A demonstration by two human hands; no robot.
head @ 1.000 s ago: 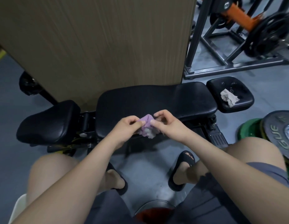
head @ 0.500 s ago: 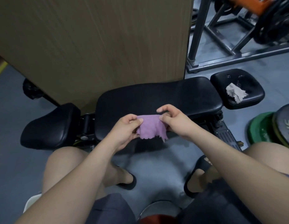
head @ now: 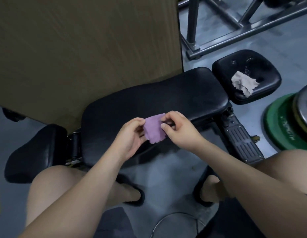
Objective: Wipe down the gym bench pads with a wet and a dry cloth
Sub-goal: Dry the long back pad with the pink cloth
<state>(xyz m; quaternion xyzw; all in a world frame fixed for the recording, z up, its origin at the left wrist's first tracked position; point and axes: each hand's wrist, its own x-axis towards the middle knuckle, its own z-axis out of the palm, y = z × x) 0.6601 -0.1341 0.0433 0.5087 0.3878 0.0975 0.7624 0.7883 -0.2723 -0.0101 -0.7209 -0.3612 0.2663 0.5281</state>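
A small purple cloth [head: 154, 129] hangs spread between my two hands, just above the near edge of the long black bench pad [head: 166, 100]. My left hand [head: 130, 137] pinches its left edge. My right hand [head: 178, 129] pinches its right edge. A crumpled beige cloth [head: 243, 83] lies on the small black pad [head: 262, 73] at the right end of the bench. Another black pad [head: 35, 150] sits at the left end.
A wooden panel [head: 80, 48] stands right behind the bench. A grey steel rack frame [head: 235, 31] is at the back right. Green and dark weight plates [head: 290, 121] lie on the floor at the right. My knees and sandalled feet are below the bench.
The purple cloth went from a bunched wad to an unfolded sheet held between both hands. The view shifted so the bench sits further right and nearer.
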